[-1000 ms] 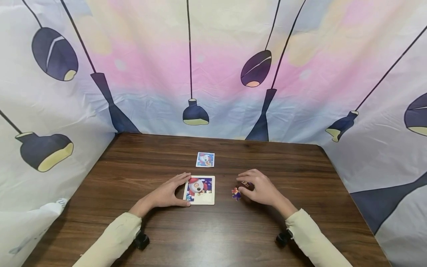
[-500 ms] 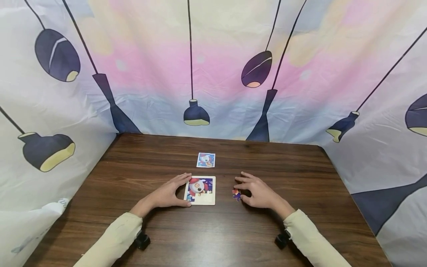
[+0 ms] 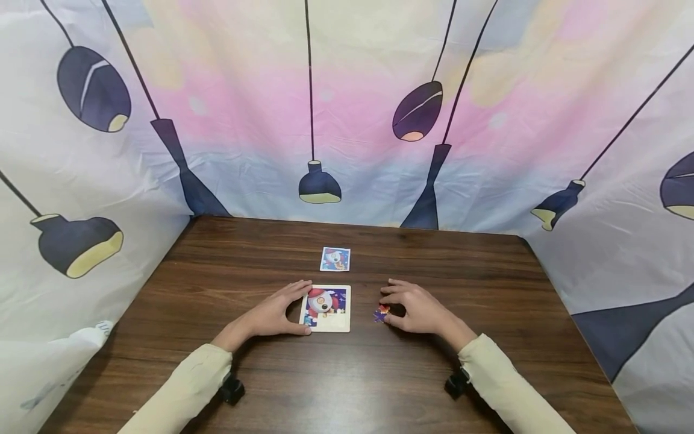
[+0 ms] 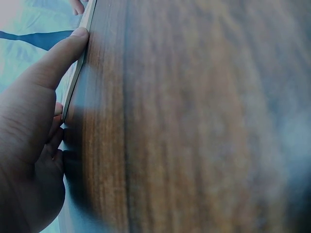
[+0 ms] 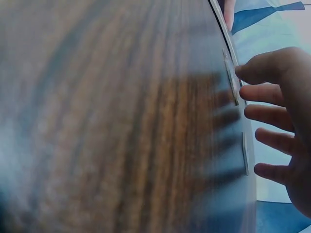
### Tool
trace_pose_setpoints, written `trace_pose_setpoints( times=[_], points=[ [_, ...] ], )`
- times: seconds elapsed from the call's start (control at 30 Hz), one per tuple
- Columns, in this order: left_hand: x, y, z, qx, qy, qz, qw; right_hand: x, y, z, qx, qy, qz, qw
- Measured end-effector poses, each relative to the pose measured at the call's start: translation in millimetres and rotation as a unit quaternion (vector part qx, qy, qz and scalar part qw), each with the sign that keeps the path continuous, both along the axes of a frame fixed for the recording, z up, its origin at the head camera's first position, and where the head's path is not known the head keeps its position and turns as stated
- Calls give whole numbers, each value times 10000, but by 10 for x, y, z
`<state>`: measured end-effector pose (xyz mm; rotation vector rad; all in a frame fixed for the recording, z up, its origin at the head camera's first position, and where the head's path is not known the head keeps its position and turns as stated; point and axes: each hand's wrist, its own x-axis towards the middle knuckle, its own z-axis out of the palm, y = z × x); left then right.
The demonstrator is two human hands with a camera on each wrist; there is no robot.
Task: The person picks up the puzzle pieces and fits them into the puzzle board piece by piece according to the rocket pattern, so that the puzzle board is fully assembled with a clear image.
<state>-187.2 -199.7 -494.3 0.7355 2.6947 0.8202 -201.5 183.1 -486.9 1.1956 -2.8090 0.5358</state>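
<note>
A square jigsaw puzzle board [image 3: 340, 327] with a pale frame and a partly filled rocket picture lies on the table. My left hand [image 3: 271, 313] holds it at its left side, fingertips at the upper left corner and thumb at the lower left. In the left wrist view the thumb [image 4: 73, 43] lies along the board's edge. Right of the board, my right hand [image 3: 417, 308] touches a purple and orange puzzle piece [image 3: 379, 314] with its fingertips. The right wrist view shows these fingers spread, the thumb at that piece [image 5: 230, 77]. Another flat piece [image 5: 245, 154] lies under the outer fingers.
A small picture card [image 3: 335, 259] with a similar rocket lies behind the board. The dark wooden table [image 3: 347, 386] ends at a curtain [image 3: 358, 120] printed with lamps at the back and sides.
My right hand has come down over the puzzle pieces and moved slightly left. The purple and orange piece has shifted left and turned. The left hand stays at the board.
</note>
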Motion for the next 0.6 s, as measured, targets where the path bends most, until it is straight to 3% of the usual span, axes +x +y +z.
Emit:
trace_pose_setpoints(
  times=[0.6],
  points=[
    [1, -3, -8, 42, -48, 35, 10000, -42, -44, -10, 338, 121, -155, 9992]
  ],
)
